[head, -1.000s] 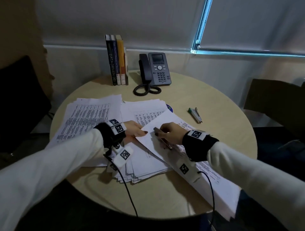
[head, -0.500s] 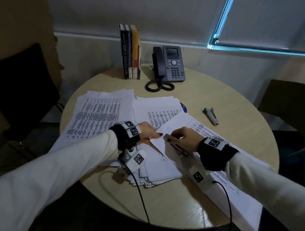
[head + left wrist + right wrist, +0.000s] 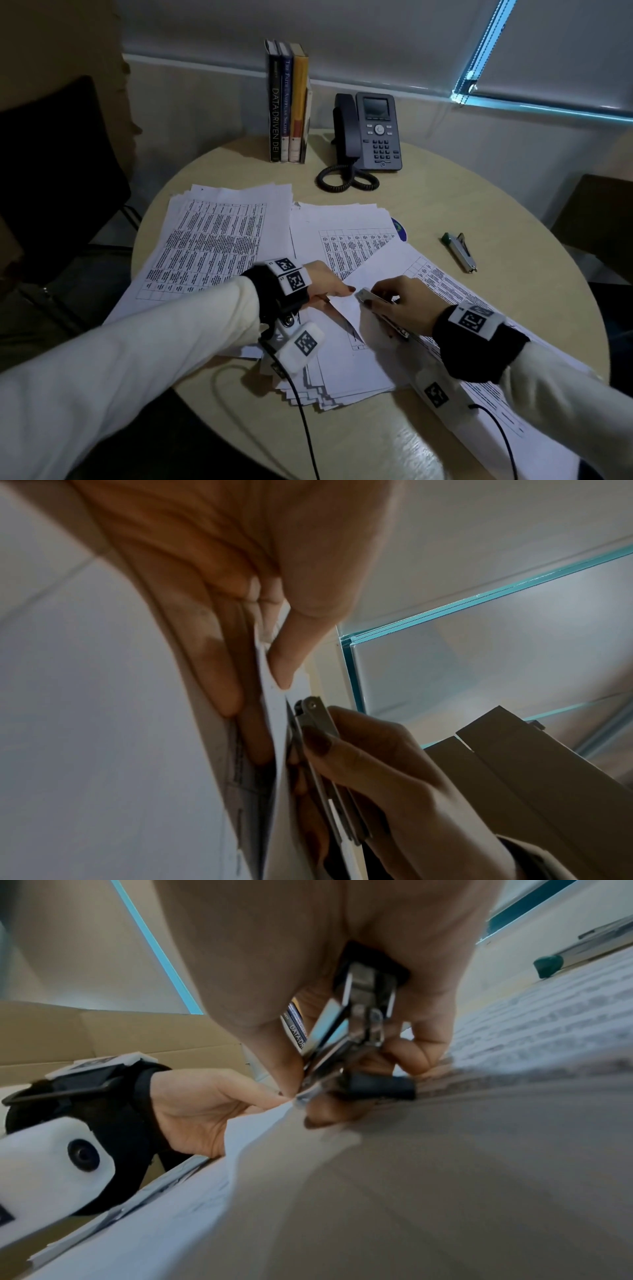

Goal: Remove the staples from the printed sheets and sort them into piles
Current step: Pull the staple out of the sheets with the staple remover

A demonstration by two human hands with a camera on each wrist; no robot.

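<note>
My left hand (image 3: 329, 284) pinches the corner of a stapled set of printed sheets (image 3: 376, 270), thumb on top and fingers beneath, as the left wrist view shows at the sheet edge (image 3: 274, 696). My right hand (image 3: 400, 301) grips a metal staple remover (image 3: 368, 296) with its tip at that same corner, right beside the left thumb (image 3: 298, 642). In the right wrist view the staple remover (image 3: 359, 1031) points down at the lifted paper corner (image 3: 260, 1118). The staple itself is hidden.
A pile of printed tables (image 3: 212, 246) lies at the left of the round table (image 3: 479, 205), another pile (image 3: 349, 233) in the middle, and a fanned stack (image 3: 342, 370) nearer me. A green-tipped metal tool (image 3: 460, 251) lies at the right. Books (image 3: 287, 102) and a desk phone (image 3: 373, 133) stand at the back.
Both hands keep their hold at the sheet corner. Only the head view has shifted, so the table sits further right and lower in the picture.
</note>
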